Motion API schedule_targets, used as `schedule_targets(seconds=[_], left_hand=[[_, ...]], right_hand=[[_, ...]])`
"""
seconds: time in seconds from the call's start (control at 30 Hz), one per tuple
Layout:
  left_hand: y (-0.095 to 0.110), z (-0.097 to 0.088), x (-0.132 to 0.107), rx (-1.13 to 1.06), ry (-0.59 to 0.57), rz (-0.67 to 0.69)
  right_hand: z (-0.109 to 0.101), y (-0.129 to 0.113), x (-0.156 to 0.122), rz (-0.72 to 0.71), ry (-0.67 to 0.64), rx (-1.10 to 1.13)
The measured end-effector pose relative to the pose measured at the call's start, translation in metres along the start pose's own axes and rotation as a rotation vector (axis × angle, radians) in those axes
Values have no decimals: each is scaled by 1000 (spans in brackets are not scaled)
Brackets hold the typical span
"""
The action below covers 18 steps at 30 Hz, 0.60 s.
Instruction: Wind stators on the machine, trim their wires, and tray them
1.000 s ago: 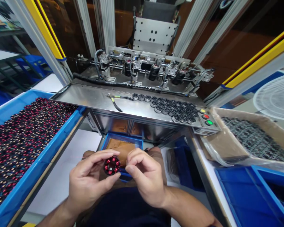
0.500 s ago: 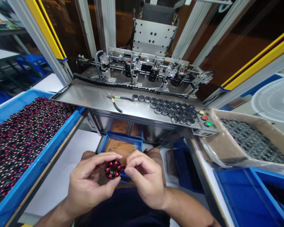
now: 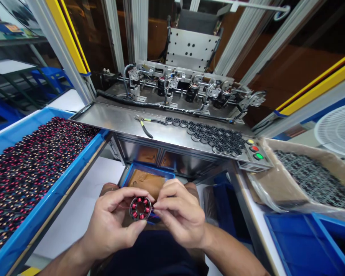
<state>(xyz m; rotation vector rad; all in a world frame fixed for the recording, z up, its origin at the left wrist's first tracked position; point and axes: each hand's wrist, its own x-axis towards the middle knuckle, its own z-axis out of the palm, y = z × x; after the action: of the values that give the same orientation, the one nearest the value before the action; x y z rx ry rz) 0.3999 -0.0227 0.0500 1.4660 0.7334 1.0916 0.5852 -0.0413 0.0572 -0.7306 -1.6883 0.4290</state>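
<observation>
a blue bin (image 3: 65,184) holds coils (image 3: 40,165). the left hand (image 3: 109,220) has its grip curled round a red-wound ring (image 3: 146,209). pliers (image 3: 140,119) lie beyond it on the metal surface (image 3: 112,119). the right hand's (image 3: 182,214) grip pinches thin wire (image 3: 153,208) beside the ring; farther right, dark rings (image 3: 215,134) crowd together.

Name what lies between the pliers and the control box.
In the head view, a cluster of black stator cores lies on the metal ledge between the pliers and the control box.

Red-coiled ring (image 3: 146,209) between left fingers (image 3: 129,191)
</observation>
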Motion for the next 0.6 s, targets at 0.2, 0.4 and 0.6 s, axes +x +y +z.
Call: schedule_targets(seconds=[0.2,0.4,0.6], left_hand=[[-5,3,-4,121,91,97],[-9,6,-3,311,163,217],[-3,4,-4,39,91,44]], right_hand=[[11,-8,-10,70,144,52],[16,-13,-10,37,161,76],[4,-1,-8,42,49,170]])
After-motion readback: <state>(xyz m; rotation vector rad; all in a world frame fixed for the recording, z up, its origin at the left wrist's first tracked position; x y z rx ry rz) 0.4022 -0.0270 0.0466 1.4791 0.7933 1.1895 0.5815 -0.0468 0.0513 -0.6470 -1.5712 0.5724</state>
